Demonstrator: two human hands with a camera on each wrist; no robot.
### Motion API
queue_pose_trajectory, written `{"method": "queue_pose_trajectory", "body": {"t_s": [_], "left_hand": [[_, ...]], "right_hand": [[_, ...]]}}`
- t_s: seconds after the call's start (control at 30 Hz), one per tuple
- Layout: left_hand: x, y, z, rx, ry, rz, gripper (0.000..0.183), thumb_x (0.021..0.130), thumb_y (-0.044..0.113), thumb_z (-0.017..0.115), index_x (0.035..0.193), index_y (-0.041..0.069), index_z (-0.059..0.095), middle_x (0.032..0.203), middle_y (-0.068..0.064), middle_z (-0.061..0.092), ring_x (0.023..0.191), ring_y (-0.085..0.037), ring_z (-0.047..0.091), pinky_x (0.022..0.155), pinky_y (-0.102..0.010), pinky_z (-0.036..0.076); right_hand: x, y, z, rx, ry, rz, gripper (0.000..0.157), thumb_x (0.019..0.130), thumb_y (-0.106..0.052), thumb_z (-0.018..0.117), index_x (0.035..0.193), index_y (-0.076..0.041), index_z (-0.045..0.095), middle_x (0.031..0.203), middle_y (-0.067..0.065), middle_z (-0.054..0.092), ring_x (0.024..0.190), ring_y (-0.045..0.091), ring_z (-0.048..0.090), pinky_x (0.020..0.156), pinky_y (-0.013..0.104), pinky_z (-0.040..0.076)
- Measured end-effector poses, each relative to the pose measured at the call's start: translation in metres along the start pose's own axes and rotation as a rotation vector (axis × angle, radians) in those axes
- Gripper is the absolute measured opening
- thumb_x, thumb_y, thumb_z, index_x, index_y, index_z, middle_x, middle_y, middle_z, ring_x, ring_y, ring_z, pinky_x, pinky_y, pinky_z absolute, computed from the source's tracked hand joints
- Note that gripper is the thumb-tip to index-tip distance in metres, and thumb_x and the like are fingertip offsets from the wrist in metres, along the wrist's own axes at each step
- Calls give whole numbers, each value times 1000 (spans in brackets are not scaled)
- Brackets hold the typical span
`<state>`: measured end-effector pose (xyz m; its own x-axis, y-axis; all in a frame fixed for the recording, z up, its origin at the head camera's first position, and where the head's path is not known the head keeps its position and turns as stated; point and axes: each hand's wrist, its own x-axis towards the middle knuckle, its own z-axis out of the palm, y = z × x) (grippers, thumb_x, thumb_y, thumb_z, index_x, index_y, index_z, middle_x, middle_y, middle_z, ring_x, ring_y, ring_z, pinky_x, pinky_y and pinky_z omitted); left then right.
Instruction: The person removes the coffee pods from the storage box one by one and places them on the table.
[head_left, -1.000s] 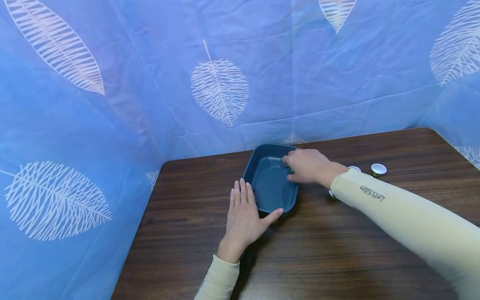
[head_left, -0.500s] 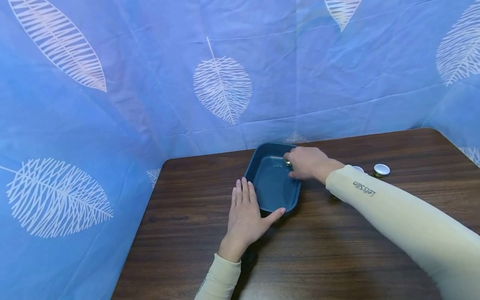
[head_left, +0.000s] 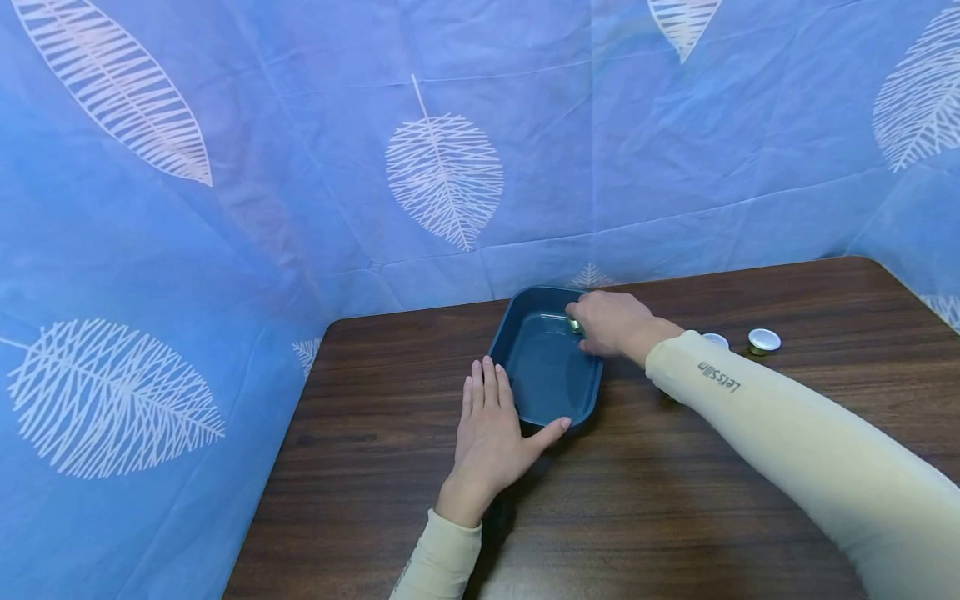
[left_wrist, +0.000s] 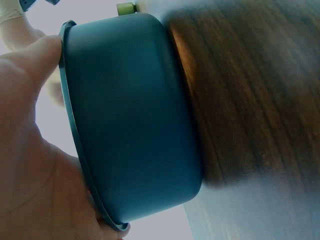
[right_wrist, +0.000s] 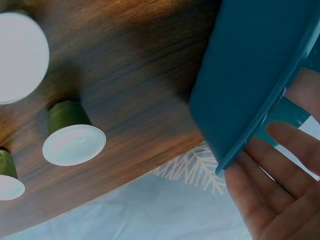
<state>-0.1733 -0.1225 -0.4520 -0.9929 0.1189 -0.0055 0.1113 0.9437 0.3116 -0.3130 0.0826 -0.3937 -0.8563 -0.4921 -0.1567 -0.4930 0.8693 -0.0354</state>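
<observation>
A deep blue-green tray (head_left: 551,375) with rounded corners stands on the table near its back edge. My left hand (head_left: 491,437) lies against its near left corner, fingers straight along the rim and thumb spread along the near end. Over the far right rim reaches my right hand (head_left: 617,323), its fingertips inside the tray. They pinch a small green-gold coffee capsule (head_left: 574,326), mostly hidden by the hand. In the right wrist view the tray wall (right_wrist: 250,65) hides that capsule, and several fingers rest at the rim.
Right of the tray, green coffee capsules with white lids stand lid up: one capsule (head_left: 764,340) in plain sight, another capsule (head_left: 716,340) partly behind the right sleeve (head_left: 750,400). A nearer capsule (right_wrist: 22,57) shows in the right wrist view. A blue leaf-print cloth (head_left: 525,167) hangs behind the table.
My right hand has shifted slightly and more of the capsule shows at its fingertips. The right forearm has moved a little left, covering the nearest standing capsule. My left hand holds its place.
</observation>
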Motion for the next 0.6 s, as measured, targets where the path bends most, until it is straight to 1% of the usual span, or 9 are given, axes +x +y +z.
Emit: {"method": "queue_pose_trajectory", "body": {"t_s": [0.17, 0.37, 0.6], "left_hand": [[0, 0, 0, 2, 3, 0, 121, 93, 85, 55, 170, -1, 21, 181, -21, 9, 170, -38, 6, 137, -53, 15], [0, -1, 1, 5, 2, 1, 121, 93, 85, 54, 170, -1, 21, 181, -20, 9, 170, -38, 5, 137, -53, 15], [1, 0, 4, 15, 15, 6, 121, 93, 85, 54, 170, -1, 22, 181, -21, 11, 170, -39, 8, 137, -54, 16]], "right_hand": [[2, 0, 3, 17, 4, 8, 61, 96, -24, 84, 148, -1, 62, 135, 23, 71, 119, 36, 73, 97, 54, 63], [5, 1, 6, 6, 8, 7, 61, 95, -22, 84, 148, -1, 62, 135, 22, 71, 119, 35, 73, 96, 53, 64], [6, 4, 14, -3, 39, 7, 58, 95, -20, 84, 145, -1, 64, 133, 21, 72, 116, 34, 73, 95, 52, 64]]}}
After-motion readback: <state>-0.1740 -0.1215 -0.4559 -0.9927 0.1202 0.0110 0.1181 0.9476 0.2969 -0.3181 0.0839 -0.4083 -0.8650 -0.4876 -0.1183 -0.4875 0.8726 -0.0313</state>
